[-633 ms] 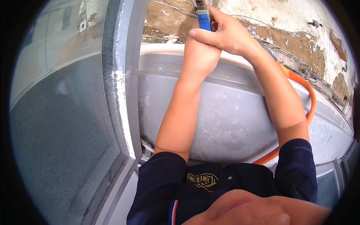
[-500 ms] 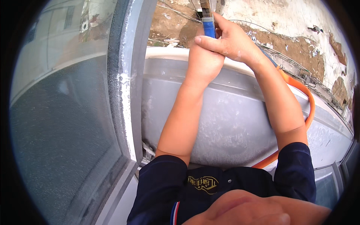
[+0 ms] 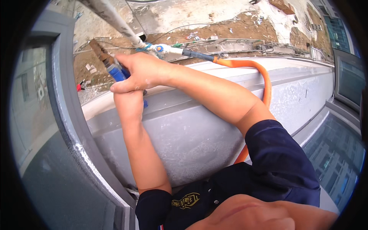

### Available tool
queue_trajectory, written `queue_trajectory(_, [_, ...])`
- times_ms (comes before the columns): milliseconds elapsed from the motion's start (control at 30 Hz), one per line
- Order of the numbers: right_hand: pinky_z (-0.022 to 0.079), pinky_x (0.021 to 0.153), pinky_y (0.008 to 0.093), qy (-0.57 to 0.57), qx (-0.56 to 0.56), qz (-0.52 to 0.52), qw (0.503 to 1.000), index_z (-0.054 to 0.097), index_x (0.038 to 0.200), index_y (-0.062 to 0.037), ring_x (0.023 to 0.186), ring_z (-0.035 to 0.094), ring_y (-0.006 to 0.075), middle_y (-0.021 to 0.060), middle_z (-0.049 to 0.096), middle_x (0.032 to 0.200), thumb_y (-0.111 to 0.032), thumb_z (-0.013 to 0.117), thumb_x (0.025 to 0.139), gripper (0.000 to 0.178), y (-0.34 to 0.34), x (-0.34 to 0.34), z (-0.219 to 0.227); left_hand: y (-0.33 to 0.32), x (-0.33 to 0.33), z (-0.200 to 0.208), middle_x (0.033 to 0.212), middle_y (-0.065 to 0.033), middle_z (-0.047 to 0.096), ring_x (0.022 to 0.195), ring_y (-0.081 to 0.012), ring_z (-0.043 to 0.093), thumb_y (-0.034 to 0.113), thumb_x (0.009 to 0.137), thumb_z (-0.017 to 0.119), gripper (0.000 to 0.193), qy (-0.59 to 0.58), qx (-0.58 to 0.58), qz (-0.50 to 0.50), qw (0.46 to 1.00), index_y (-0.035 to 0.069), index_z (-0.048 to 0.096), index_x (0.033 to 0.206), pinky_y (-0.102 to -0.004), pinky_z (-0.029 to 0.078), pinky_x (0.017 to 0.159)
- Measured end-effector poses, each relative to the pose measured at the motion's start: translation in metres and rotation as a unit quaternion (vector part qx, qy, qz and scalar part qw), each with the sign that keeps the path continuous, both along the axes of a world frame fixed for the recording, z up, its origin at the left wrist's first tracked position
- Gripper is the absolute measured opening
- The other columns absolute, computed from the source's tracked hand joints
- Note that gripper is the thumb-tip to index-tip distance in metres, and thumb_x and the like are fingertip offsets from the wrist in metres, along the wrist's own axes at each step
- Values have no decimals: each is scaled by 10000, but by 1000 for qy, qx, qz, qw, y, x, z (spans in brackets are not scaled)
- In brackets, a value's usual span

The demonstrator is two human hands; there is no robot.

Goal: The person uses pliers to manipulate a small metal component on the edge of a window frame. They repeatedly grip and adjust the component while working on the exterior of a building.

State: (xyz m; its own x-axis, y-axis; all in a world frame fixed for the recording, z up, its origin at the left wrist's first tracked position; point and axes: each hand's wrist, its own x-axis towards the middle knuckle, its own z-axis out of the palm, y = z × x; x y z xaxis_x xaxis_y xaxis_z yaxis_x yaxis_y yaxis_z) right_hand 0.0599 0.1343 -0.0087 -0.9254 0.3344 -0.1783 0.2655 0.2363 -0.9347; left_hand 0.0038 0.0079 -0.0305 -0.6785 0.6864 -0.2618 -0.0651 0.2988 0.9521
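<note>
Out over the grey ledge, both my hands are closed together around a blue-handled tool (image 3: 114,71). Its long brown, worn metal head points up and to the left, past my fingers. My left hand (image 3: 128,102) is the lower one, wrapped round the handle, its fingers mostly hidden. Over it lies my right hand (image 3: 147,73), with its thumb across the top of the left fist. Just beyond the right hand is a white pipe fitting (image 3: 168,50) with an orange-and-blue knob and blue cord tied near it. An orange strap-like hose (image 3: 245,64) leads from its dark sleeve.
A grey metal ledge (image 3: 191,134) runs under my arms. To the left stands a window frame (image 3: 78,142) with dusty glass. A white pole (image 3: 111,19) slants in from the top. Far below lies dirt ground (image 3: 245,27) with debris; another window (image 3: 349,82) is at the right.
The view has turned to the right, and my joined hands with the tool now appear further left and lower. The white fitting and pole have come into sight.
</note>
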Motion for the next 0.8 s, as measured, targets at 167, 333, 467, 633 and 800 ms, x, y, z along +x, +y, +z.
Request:
queue_trajectory(167, [509, 759, 430, 4, 5, -5, 1000, 571, 992, -12, 853, 656, 375, 212, 675, 898, -505, 758, 715, 595, -2, 0, 1, 1, 2, 5, 1115, -83, 649, 1012, -157, 597, 88, 883, 659, 348, -18, -9, 32, 999, -50, 581, 1193, -305, 484, 869])
queue_trajectory(333, [510, 754, 454, 22, 21, -12, 999, 559, 973, 10, 832, 648, 414, 235, 665, 860, -519, 735, 720, 612, -4, 1, -3, -2, -2, -4, 1123, -70, 638, 1002, -143, 588, 97, 887, 659, 356, -23, -34, 22, 999, -41, 575, 1204, -303, 480, 847])
queue_trajectory(467, [513, 810, 470, -7, 20, 9, 1000, 576, 1067, -13, 910, 655, 416, 239, 678, 941, -587, 721, 681, 707, -1, 1, -1, 0, 2, 2, 1128, -64, 626, 1018, -139, 578, 104, 916, 633, 363, -9, -46, 25, 999, -37, 550, 1240, -303, 472, 865])
queue_trajectory(633, [513, 809, 469, -9, 16, 4, 1000, 577, 1069, -11, 912, 657, 412, 239, 677, 937, -592, 718, 682, 712, -4, -2, -3, -1, 1, -1, 1171, -59, 603, 1037, -133, 566, 106, 925, 620, 398, -25, -19, 33, 999, -36, 520, 1283, -290, 473, 868])
queue_trajectory(800, [514, 786, 471, 9, 22, 2, 1000, 563, 1058, 14, 864, 653, 431, 251, 673, 894, -550, 733, 709, 685, -3, 0, -2, -2, -4, -8, 1124, -43, 607, 957, -122, 586, 79, 891, 669, 417, -40, -4, 43, 998, -12, 524, 1271, -276, 487, 781])
